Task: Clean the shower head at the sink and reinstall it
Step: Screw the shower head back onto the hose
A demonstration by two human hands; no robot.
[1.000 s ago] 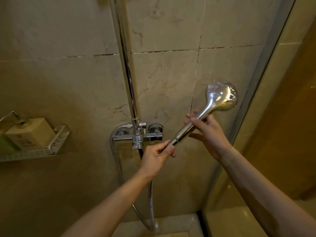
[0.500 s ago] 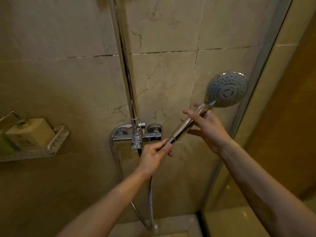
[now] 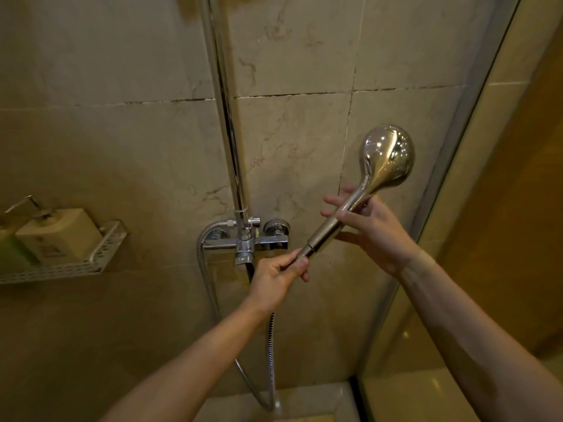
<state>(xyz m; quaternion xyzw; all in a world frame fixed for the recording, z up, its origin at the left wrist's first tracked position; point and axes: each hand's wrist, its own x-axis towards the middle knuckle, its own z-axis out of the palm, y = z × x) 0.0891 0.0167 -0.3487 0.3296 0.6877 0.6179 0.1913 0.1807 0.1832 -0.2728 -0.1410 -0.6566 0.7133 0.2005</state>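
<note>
Now shower head (image 3: 386,156) rotated — chrome back up vs 0.5 s ago — both hands' fingers (image 3: 341,213) gripping handle/hose end (image 3: 300,254).

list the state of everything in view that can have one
shower head: off its holder, shiny back facing the camera, held up in both hands
hose: hanging in a loop below the mixer, upper end at the handle base
left hand: grips the hose end
right hand: holds the handle
soap bottle: upright in the wall rack

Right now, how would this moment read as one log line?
left hand: grips hose nut | right hand: holds shower head handle | chrome back faces camera
</note>
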